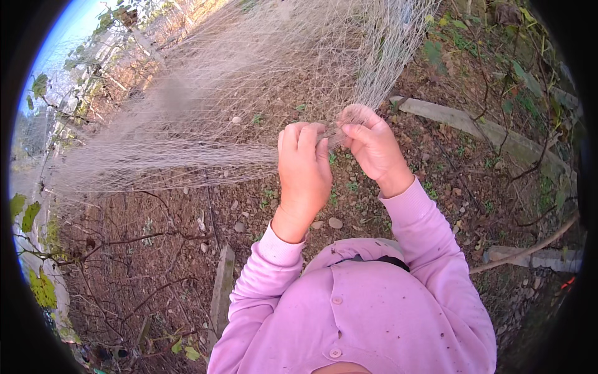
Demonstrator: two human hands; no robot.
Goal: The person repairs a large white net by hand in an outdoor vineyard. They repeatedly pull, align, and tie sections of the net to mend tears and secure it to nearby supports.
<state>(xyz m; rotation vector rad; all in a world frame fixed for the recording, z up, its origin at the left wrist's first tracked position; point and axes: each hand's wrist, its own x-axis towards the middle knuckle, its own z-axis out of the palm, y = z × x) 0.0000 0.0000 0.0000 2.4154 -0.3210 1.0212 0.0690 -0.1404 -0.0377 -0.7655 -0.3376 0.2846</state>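
A fine, pale mesh net (pixel 205 157) spreads across the upper half of the head view. Its gathered strands run in from the left to my left hand (pixel 303 168), whose fingers are closed around them. My right hand (pixel 370 143) is beside it, slightly to the right, with thumb and forefinger pinching the net where another bunch comes down from the upper right. A short bunched stretch of mesh lies between the two hands. Its exact folds are hidden by my fingers.
Brown soil with stones (pixel 335 222) and small green weeds lies below. A concrete post (pixel 448 115) lies on the right, another post (pixel 222 283) at lower left. Bare vine stems (pixel 149 237) cross the left side, and leafy vines (pixel 523 75) hang at the right.
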